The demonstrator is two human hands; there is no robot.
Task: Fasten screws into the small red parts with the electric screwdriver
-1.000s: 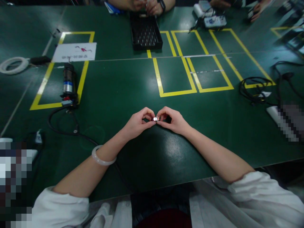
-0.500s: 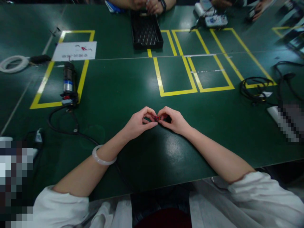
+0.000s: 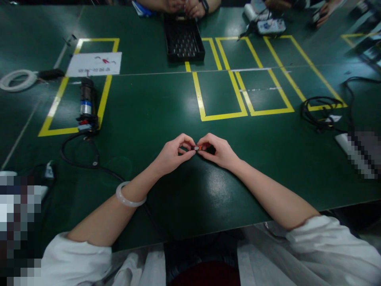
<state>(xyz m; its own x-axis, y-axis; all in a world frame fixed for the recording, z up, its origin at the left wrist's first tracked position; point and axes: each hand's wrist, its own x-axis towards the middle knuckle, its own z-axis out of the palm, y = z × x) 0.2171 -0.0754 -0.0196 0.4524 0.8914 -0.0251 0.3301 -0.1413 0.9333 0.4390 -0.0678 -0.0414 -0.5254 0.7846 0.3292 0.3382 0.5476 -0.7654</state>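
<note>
Between the fingertips of both hands is a small orange, dark and whitish part [image 3: 197,148], too small for me to name its kind. My left hand [image 3: 176,153] pinches its left end between thumb and fingers. From the other side, my right hand [image 3: 218,151] pinches the right end. Both hands are close together just above or on the green table [image 3: 154,107]; I cannot tell whether the part touches it. Most of the part is covered by the fingers.
Left of my hands lies a dark cylindrical tool [image 3: 86,103] with a black cable, by a white sheet [image 3: 94,64]. A black tray [image 3: 186,57] is near a co-worker's hands [image 3: 193,8]. Coiled black cable [image 3: 317,113] lies right; yellow tape marks the table.
The small part has turned a little between my fingers, so a whitish face and more orange show now. My hands have stayed nearly in place.
</note>
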